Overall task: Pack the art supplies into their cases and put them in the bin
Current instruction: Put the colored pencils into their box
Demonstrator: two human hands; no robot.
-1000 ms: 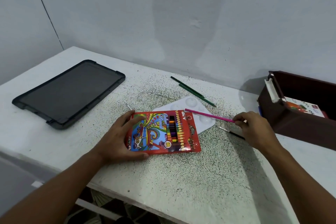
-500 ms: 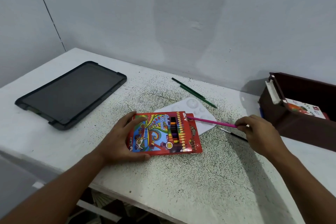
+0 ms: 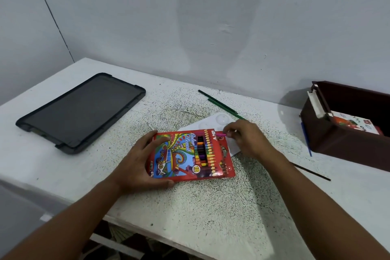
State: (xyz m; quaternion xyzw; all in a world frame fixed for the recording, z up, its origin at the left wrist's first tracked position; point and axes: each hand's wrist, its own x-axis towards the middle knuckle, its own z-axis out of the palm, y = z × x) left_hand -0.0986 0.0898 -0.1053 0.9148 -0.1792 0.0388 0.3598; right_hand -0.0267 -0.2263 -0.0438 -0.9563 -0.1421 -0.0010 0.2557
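left hand (image 3: pixel 138 163) grips pencil box (image 3: pixel 191 155), right hand (image 3: pixel 245 138) pinches pink pencil (image 3: pixel 221 133); palette (image 3: pixel 219 121) beneath

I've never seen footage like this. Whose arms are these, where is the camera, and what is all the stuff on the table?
There is no machine here: a person wears a wide-angle camera on the head, looking forward and down, so the arms you see are their own. The left hand grips a red colour pencil box lying on the white speckled table. The right hand pinches a pink pencil at the box's open end, most of it hidden. Under the box lies a white paint palette. Farther back lie two green pencils, to the right a thin black brush. A dark flat lid lies on the left, a brown bin on the right with a printed box inside.
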